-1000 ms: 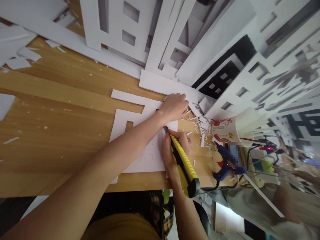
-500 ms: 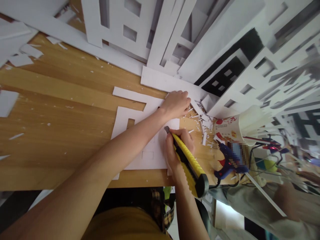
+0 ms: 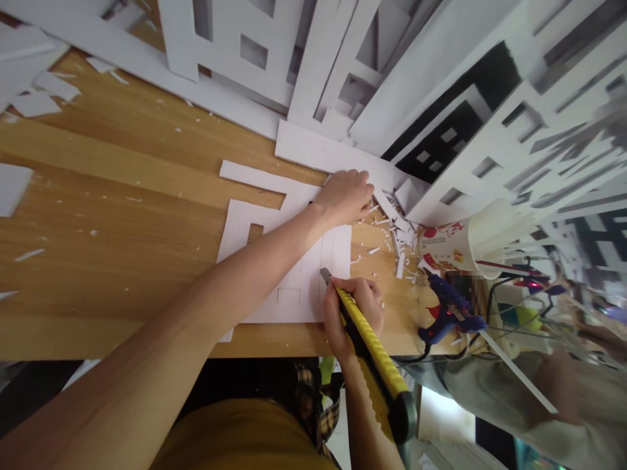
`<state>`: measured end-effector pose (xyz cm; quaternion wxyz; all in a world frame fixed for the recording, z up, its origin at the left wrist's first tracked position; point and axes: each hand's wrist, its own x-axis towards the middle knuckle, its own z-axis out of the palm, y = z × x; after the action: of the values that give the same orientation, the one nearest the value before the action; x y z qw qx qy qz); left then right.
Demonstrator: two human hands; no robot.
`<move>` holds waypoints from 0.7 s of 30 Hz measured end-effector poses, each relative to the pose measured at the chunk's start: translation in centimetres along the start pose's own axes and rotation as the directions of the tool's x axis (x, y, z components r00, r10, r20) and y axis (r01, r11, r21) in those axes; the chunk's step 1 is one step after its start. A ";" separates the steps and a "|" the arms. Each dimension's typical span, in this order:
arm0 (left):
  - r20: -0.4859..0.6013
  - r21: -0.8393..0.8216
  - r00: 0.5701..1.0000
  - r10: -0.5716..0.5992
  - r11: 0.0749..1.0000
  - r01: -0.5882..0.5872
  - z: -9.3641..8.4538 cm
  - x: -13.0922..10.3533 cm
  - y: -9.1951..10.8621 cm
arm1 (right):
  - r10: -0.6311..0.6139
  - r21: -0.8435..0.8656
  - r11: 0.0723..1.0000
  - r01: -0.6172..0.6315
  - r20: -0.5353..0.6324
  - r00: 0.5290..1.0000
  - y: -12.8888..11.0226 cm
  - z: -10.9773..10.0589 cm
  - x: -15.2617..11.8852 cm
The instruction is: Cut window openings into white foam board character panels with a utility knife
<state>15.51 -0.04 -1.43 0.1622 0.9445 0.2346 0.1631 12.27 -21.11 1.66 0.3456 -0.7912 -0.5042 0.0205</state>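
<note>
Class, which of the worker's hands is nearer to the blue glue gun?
Right. The right hand, gripping the yellow knife, is just left of the blue glue gun; the left hand is farther off, at the far end of the white sheet.

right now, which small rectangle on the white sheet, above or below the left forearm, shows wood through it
The upper rectangle, open to the wooden table; the lower rectangle is outlined but white inside.

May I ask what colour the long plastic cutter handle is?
The handle is yellow and black; head view.
</note>
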 end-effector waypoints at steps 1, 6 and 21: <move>-0.001 0.001 1.000 0.000 1.000 0.000 0.0 0.0 0.0 | -0.006 0.002 1.000 0.006 0.008 1.000 0.0 -0.2 -0.3; -0.015 0.000 1.000 0.004 1.000 -0.004 0.3 0.1 -0.1 | -0.045 -0.004 0.999 0.045 0.030 0.999 0.3 -0.8 -1.5; -0.002 0.037 1.000 -0.009 0.999 0.009 -0.1 -0.1 0.1 | 0.065 0.030 0.997 -0.070 0.152 0.986 -0.6 -2.6 -1.9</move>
<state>15.47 -0.12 -1.31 0.1453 0.9461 0.2420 0.1587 11.83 -23.91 3.41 0.3196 -0.7977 -0.5014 0.1008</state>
